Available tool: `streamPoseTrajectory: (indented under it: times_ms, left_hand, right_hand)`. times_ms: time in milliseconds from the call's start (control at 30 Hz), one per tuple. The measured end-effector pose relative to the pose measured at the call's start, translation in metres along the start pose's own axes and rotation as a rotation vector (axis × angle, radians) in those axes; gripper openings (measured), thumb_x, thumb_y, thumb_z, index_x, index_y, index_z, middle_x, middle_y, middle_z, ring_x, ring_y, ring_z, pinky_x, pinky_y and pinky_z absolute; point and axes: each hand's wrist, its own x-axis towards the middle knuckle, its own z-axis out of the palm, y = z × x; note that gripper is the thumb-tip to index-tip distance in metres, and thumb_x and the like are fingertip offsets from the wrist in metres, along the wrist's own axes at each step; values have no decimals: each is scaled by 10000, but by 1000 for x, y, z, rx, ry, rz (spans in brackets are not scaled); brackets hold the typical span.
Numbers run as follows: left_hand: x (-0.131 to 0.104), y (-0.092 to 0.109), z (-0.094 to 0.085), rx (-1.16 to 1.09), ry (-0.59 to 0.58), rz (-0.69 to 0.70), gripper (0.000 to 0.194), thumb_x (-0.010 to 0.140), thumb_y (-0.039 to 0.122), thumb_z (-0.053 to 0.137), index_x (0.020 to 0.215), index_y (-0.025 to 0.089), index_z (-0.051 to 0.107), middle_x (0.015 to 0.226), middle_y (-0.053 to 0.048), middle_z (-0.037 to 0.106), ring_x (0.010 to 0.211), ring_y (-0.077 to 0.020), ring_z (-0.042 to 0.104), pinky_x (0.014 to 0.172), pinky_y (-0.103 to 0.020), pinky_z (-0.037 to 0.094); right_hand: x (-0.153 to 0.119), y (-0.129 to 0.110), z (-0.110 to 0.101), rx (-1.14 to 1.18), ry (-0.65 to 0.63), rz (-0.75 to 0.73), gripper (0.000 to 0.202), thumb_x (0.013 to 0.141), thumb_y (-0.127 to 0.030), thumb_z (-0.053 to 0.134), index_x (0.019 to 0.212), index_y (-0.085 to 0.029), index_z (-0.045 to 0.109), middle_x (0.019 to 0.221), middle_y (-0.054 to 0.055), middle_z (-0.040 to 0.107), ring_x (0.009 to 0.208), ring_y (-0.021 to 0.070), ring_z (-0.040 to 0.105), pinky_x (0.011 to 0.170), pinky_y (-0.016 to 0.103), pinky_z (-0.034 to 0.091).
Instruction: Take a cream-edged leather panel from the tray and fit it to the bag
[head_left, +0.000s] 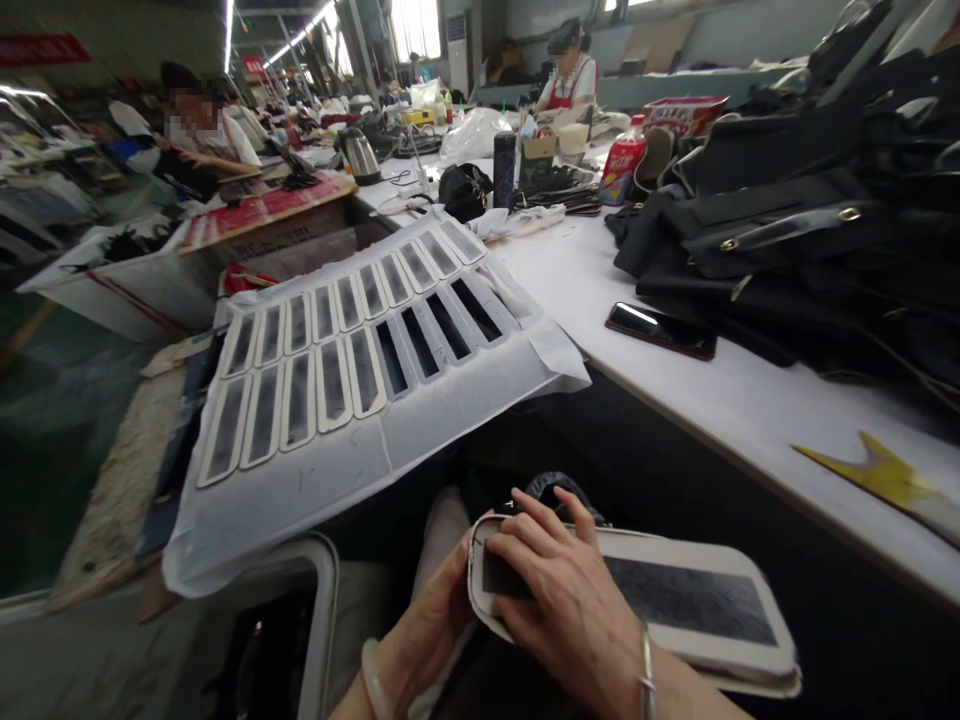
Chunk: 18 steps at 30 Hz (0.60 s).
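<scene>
Under the right hand (570, 600), whose fingers (517, 545) pressed flat and unclenched on its near-left end, the white-bordered dark panel (675, 600) ran lengthwise rightward, while the left hand (427, 630) gripped that end's edge.

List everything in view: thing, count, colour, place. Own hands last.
framed panel: 1, white rim with dark centre, on the lap under both hands
sheet of framed panels: two rows, white and dark, on a white sheet, left of centre
phone: 1, black, on the white table
pile of bags: black, at right on the table
yellow piece: 1, table edge at right
kettle: 1, metal, far bench
co-workers: 2, seated at back
left hand: grips the panel's left end
right hand: lies flat on the panel's dark centre
</scene>
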Motion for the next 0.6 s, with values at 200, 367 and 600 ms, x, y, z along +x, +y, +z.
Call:
streamPoseTrajectory:
  times_ms: [200,367,600]
  left_hand:
    - [1,2,-13,34,-28,-12,446,905,445,605,1289,219,618,1381,-62,584,1380,-256,397,1172,-384,262]
    - [-2,13,-6,167,20,7,401,915,403,603,1270,220,632,1325,-84,615,1265,-265,508,1084,-395,371]
    - [-8,38,21,371,31,-58,432,918,376,606,1336,270,573,1260,-84,649,1138,-253,594,916,-350,485]
  right_hand:
    - [0,1,-2,44,32,-24,380,807,-250,643,1173,-325,575,1254,-41,630,1428,251,280,1118,427,-133]
    - [1,5,0,41,48,-58,336,818,-258,636,1146,-304,576,1251,-37,629,1432,232,272,1119,415,-155]
    - [1,5,3,40,51,-59,341,826,-272,638,1161,-295,578,1256,-35,626,1427,234,279,1117,415,-164]
